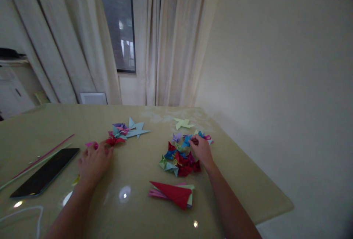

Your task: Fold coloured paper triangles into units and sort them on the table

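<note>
My right hand (202, 150) is at the far side of a pile of small folded-paper pieces (186, 165) in red, blue, green and purple. Its fingers are pinched at the edge of a blue folded-paper piece (186, 141). On the left, my left hand (95, 160) rests on the table with its fingers apart, and a bit of pink paper (92, 145) shows by its fingertips. Just beyond it lies a red paper flower (115, 141), beside a cluster of purple, pink and teal folded paper (121, 130). A light-blue paper star (136, 128) touches that cluster.
A pale green paper star (183, 123) lies toward the back. Nearer me are stacked folded sheets (173, 193), red on top. A dark phone (46, 172) and thin pink and green strips (44, 157) lie left. A white cable (38, 217) crosses the near-left corner. The wall borders the right.
</note>
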A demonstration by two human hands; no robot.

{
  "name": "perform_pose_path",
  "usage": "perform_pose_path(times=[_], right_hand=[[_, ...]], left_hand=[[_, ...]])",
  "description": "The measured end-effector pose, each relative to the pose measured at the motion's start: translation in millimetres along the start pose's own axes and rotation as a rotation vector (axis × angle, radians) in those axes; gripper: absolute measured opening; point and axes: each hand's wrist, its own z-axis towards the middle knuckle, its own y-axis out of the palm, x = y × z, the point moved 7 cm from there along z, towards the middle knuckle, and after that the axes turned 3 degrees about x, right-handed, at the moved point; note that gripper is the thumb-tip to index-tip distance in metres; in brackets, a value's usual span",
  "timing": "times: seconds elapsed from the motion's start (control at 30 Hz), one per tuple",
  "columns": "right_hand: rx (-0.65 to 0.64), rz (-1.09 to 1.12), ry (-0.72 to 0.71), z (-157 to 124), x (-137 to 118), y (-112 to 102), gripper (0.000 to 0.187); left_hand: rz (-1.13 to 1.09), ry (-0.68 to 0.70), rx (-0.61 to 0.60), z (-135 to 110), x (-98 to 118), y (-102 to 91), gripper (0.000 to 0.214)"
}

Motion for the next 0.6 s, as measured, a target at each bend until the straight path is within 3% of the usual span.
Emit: perform_pose_path(times=[0.17, 0.37, 0.6], right_hand=[[0.011, -0.133, -0.016, -2, 1, 7, 0.008], [0.141, -0.133, -0.089, -5, -17, -7, 0.021], [0.085, -0.045, -0.206, -14, -51, -2, 0.025]], left_hand=[[-0.009, 0.155, -0.132, 2, 16, 8.7, 0.041], [0.007, 0.118, -0.102, 0, 18, 0.3, 0.038], [0.039, 0.08, -0.083, 2, 12, -3.3, 0.033]])
